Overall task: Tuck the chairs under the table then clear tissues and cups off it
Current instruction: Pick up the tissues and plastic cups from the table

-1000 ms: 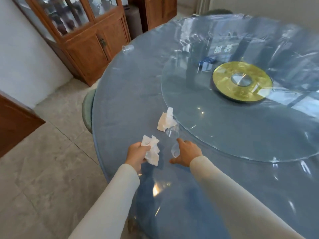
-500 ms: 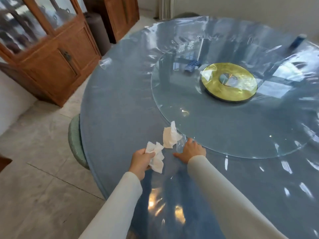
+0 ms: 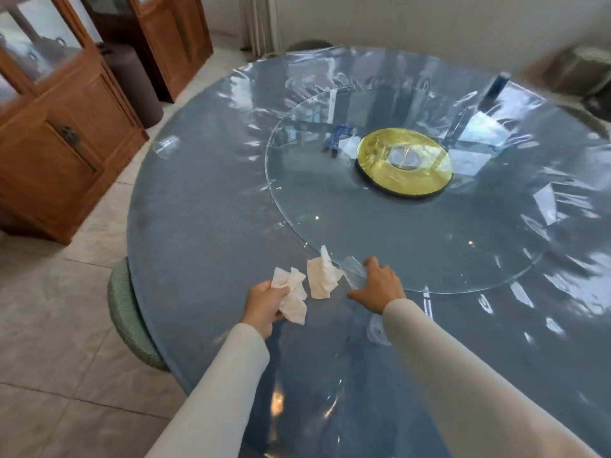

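Snugly inside left grip (image 3: pixel 264 304): tissue (image 3: pixel 292 294).

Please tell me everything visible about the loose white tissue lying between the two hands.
The tissue is thin white paper, crumpled, one corner pointing up. It lies on the blue table, at the near rim of the glass turntable. No hand holds it. The other tissue, in the left hand, is beside it on one side; the clear cup, gripped by the right hand, on the other. Whether it touches the cup is unclear.
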Demonstrator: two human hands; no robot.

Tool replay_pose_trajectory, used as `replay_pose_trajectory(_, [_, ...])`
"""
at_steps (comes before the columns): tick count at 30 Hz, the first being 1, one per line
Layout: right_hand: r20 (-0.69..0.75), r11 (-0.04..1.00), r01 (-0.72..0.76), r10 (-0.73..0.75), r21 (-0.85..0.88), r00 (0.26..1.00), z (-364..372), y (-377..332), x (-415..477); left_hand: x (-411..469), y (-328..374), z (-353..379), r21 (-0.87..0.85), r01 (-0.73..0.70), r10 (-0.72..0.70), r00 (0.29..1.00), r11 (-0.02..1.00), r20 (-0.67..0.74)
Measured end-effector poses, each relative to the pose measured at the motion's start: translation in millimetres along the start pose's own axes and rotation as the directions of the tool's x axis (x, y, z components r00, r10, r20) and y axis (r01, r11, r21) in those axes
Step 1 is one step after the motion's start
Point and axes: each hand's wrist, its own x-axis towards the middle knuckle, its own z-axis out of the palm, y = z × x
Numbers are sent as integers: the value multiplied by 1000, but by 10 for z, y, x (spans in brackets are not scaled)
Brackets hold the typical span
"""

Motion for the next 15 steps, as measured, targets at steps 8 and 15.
replay_pose_trajectory(8, [-103, 987, 144, -136, 77, 985, -760, 473, -453, -286, 47, 734, 22, -63, 60, 993, 998, 101])
replay_pose_trajectory(15, [16, 965, 250, -250, -84, 968, -739, 751, -638, -525, -221, 979, 66, -71, 67, 995, 995, 71])
